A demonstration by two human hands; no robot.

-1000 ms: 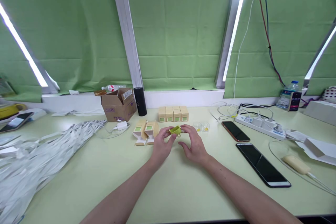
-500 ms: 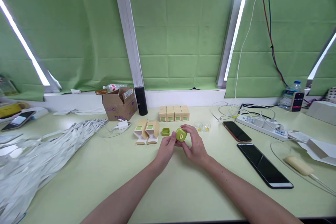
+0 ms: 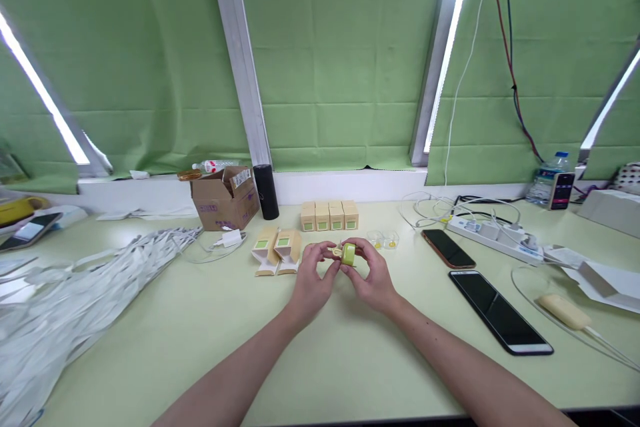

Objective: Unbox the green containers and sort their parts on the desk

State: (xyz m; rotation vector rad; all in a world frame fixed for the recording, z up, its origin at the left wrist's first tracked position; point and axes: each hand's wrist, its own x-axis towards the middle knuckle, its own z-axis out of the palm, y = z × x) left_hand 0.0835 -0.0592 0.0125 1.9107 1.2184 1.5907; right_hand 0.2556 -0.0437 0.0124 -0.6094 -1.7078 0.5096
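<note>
A small green case with rounded corners (image 3: 349,254) is held up above the table, turned on edge. My right hand (image 3: 373,278) is closed on its right side, thumb below and fingers over the top. My left hand (image 3: 314,278) is closed at its left side, thumb near the lower edge. A pale yellow looped piece (image 3: 337,251) shows between my left fingertips and the case; how it is attached I cannot make out. Beyond my right hand stand two small clear containers with yellow bits inside (image 3: 391,240). Two opened cardboard boxes (image 3: 288,250) lie left of my left hand.
Several small closed cardboard boxes (image 3: 329,215) stand in a row behind. A brown carton (image 3: 225,199) and a black cylinder (image 3: 266,192) are back left. White strips (image 3: 110,293) spread at left. Phones (image 3: 500,312), a power strip (image 3: 493,237) and cables lie at right.
The green case has been turned from its face to its edge. My left hand has shifted its fingers up and forward, and the pale loop now shows. The small green tray is hidden behind my left hand.
</note>
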